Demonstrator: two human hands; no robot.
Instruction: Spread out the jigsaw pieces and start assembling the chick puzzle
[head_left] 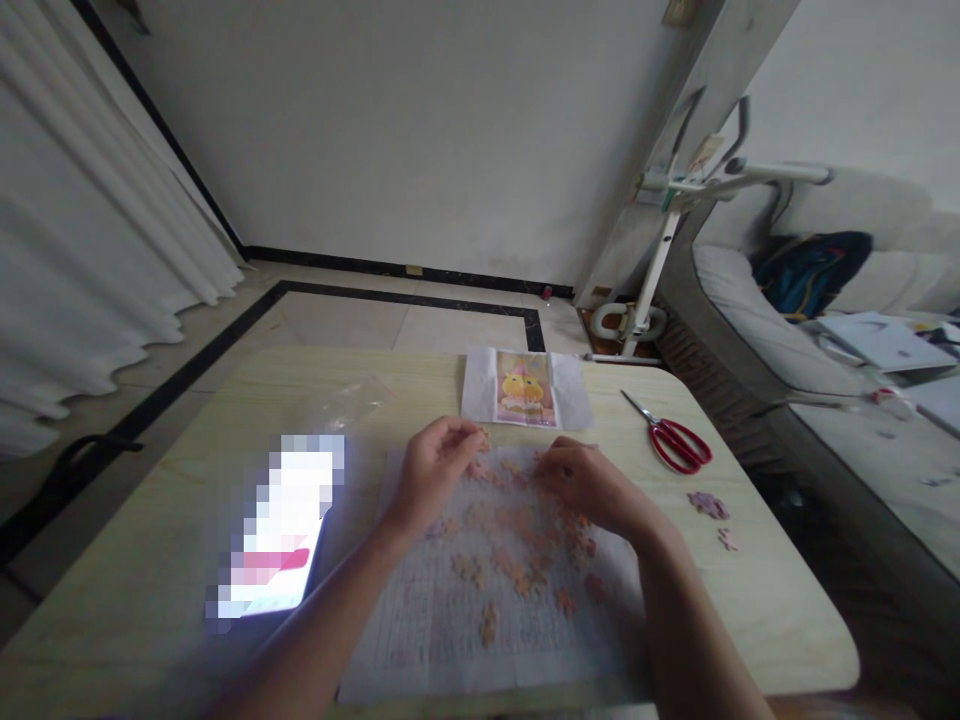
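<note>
Across the near part of the table (795, 625), a printed sheet (405, 650) lay under scattered puzzle pieces (489, 624), with a lit phone (292, 510) to its left. Over the sheet's far part, the left hand (435, 462) had thumb and fingers closed on a small puzzle piece (485, 437); the right hand (581, 480) bent low among other pieces, fingers curled, though I could not tell whether it gripped one. Off to the right lay purple pieces (708, 505) and red-handled scissors (679, 445); beyond the hands lay a creased picture (523, 390), and farther back rose a pale wall (405, 130)
</note>
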